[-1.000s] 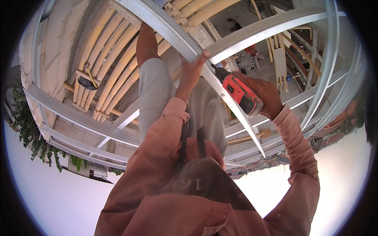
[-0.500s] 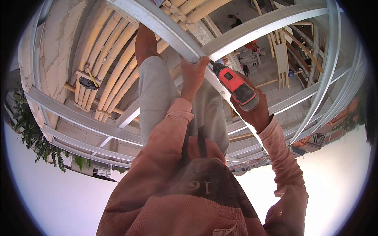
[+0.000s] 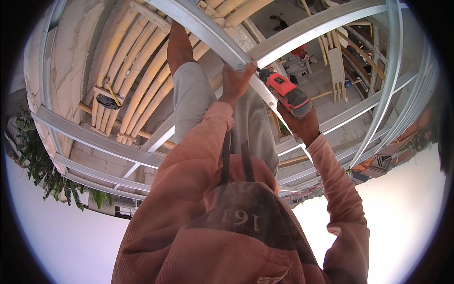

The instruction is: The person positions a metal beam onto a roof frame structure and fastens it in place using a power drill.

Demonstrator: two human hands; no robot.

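Observation:
My left hand point(image 3: 236, 79) grips the edge of a grey steel channel point(image 3: 203, 28) that runs diagonally above my legs. My right hand point(image 3: 302, 127) is shut on a red and black cordless drill point(image 3: 289, 94). The drill's tip points up and left at the joint where a second steel channel point(image 3: 321, 23) meets the first, just right of my left hand. My grey trouser leg point(image 3: 191, 102) and bare foot reach up behind the first channel. Pink sleeves cover both forearms.
A grid of thin steel frame members point(image 3: 94, 137) surrounds me, with open gaps between them. Below lie bamboo poles point(image 3: 137, 80), a concrete wall point(image 3: 71, 61) and a room floor with a wooden ladder point(image 3: 336, 66). Green foliage point(image 3: 42, 165) shows at left.
My right hand has raised the drill slightly, bringing its tip closer to the channel joint. My left hand keeps its grip on the channel.

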